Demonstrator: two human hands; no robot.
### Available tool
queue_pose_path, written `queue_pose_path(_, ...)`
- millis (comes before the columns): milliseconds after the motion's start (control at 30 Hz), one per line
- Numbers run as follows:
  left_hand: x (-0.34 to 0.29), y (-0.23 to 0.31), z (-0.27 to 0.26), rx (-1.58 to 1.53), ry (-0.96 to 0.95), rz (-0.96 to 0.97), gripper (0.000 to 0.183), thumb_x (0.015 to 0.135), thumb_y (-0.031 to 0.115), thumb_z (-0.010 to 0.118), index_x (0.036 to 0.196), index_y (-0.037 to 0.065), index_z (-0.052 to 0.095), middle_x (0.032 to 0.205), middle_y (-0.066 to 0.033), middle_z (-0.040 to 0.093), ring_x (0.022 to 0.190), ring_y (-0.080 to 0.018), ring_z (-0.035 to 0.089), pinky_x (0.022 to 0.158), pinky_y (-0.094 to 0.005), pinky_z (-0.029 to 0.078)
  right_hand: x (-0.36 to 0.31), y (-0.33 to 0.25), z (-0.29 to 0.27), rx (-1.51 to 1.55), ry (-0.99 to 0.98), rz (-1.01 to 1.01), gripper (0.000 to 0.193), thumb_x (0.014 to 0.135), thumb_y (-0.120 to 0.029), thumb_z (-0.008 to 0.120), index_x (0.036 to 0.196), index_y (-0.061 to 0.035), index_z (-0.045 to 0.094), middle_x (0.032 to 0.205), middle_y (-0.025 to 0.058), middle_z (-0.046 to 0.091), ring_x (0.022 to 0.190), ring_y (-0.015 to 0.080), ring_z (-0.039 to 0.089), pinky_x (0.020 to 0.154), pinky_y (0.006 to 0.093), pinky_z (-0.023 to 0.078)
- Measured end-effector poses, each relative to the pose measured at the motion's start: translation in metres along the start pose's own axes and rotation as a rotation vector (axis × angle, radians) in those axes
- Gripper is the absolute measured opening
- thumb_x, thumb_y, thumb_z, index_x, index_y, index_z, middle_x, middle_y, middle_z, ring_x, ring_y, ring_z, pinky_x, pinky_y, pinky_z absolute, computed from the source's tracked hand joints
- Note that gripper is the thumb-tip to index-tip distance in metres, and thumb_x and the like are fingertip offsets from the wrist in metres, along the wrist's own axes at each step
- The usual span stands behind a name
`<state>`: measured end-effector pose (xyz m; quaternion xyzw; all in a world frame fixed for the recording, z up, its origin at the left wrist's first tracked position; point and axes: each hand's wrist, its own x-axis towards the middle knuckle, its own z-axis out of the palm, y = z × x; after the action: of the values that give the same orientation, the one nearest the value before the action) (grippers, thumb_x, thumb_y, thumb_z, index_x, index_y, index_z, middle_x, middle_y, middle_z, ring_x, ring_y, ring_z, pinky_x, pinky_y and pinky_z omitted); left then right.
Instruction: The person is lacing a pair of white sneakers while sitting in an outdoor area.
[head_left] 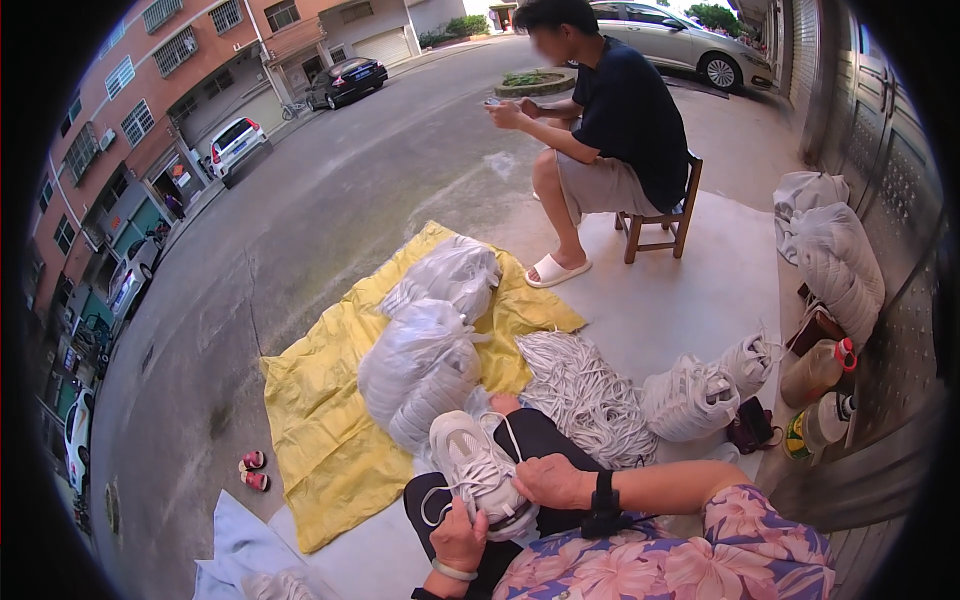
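Note:
A white and beige sneaker upper lies across my dark-trousered lap, its toe away from me. White shoelace runs through its eyelets, with one loose loop rising on the right and another on the left. My left hand is closed at the near left side of the opening, fingers pinched on the lace there. On the right side, my right hand pinches the lace close to the eyelets. The fingertips of both hands are partly hidden against the upper. A wristband sits on each wrist.
Beyond my knees, plastic bags of shoe uppers rest on a yellow sheet. A heap of white laces and stacked uppers lie to the right, near bottles. A person sits on a wooden chair ahead, holding a phone.

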<state>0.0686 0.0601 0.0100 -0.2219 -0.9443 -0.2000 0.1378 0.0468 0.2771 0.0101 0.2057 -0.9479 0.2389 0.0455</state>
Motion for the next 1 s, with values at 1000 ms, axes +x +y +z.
queue_pose_path(1000,0.005,0.0,0.004,-0.369,0.003,-0.115,0.014,0.087,0.01,0.048,0.094,0.004,0.058,0.073,-0.0199,0.059,0.066,-0.0386,0.06,0.056,-0.0407,0.047,0.041,-0.03,0.026,0.212,-0.137,-0.446,0.013,0.073,-0.014,0.057,0.078,-0.0019,0.055,0.071,0.0139,0.056,0.065,0.0321,0.06,0.054,0.04,0.048)
